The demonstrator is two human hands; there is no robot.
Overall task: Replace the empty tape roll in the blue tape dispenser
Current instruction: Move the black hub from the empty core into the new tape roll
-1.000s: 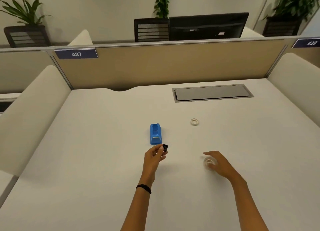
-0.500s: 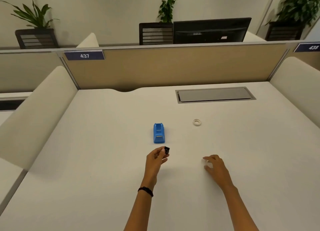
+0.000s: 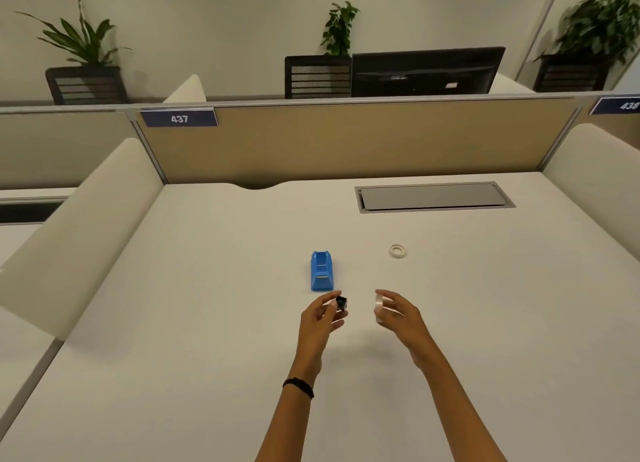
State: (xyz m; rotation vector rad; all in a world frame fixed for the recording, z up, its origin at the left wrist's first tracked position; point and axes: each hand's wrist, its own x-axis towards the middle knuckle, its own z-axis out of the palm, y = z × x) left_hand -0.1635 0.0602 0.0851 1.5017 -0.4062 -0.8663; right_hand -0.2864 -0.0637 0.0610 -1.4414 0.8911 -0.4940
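Blue tape dispenser (image 3: pixel 321 271) is sitting upright on the white counter (image 3: pixel 207 288), near the middle, with its roll slot looking empty from above. Left hand (image 3: pixel 320 317) is hovering just in front of the dispenser, thumb and fingertips pinching a small black core piece (image 3: pixel 341 302); a black band (image 3: pixel 298 386) is sitting on that wrist. Right hand (image 3: pixel 398 314) is hovering to the right, level with the left, fingers curled and gripping a clear tape roll (image 3: pixel 379 307) held on edge with its side facing the black piece; the two are near but apart. A second pale ring, the other tape roll (image 3: pixel 397 251), is lying flat on the counter farther back, right of the dispenser and well apart from both hands. A grey cable hatch (image 3: pixel 434 197) is sitting flush in the counter behind it, near the beige partition (image 3: pixel 346 142).
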